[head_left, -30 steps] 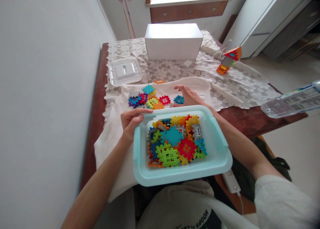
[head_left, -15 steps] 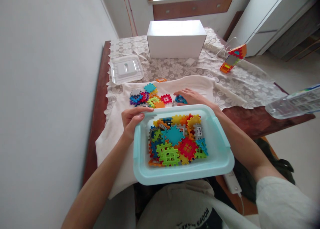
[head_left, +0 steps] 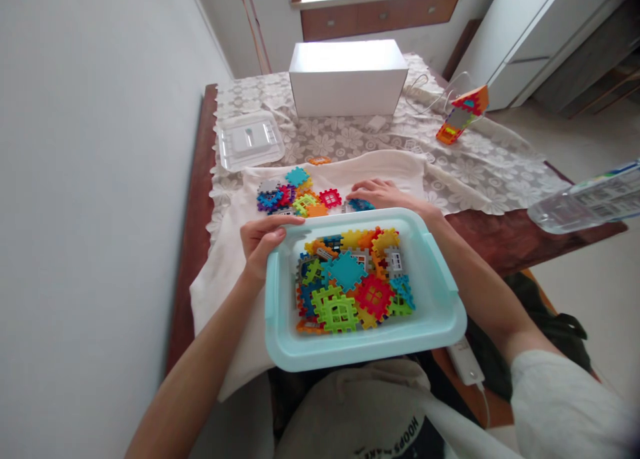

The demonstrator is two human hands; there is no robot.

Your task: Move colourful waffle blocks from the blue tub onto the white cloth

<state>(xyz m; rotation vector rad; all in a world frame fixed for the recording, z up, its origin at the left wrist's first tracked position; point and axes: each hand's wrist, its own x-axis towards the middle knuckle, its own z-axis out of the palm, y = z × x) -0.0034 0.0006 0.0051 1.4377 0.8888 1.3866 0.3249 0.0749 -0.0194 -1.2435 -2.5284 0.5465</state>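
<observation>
A pale turquoise plastic tub (head_left: 283,335) is tilted toward me, with its far edge by the cloth. It holds many interlocking building tiles (head_left: 345,272) in red, green, blue, yellow, orange and grey. My left hand (head_left: 263,242) grips the tub's far left corner, thumb and fingers on the rim. Beyond the rim, my right hand (head_left: 383,194) reaches over the white cloth (head_left: 395,165), fingers stretched out above a blue tile (head_left: 361,205). Its fingertips partly cover the tiles there. To the left lie a red window tile (head_left: 330,197) and a loose heap of mixed tiles (head_left: 305,202).
A white box (head_left: 347,92) stands at the back of the lace-covered table. A clear lid (head_left: 251,141) lies at left, an assembled tile model (head_left: 461,117) at right. A plastic bottle (head_left: 585,199) juts in at the right edge. A wall (head_left: 100,179) runs along the left.
My right hand's fingers have moved slightly left and flattened over the blue tiles. My left hand and the tub keep their places; the whole view has shifted a little.
</observation>
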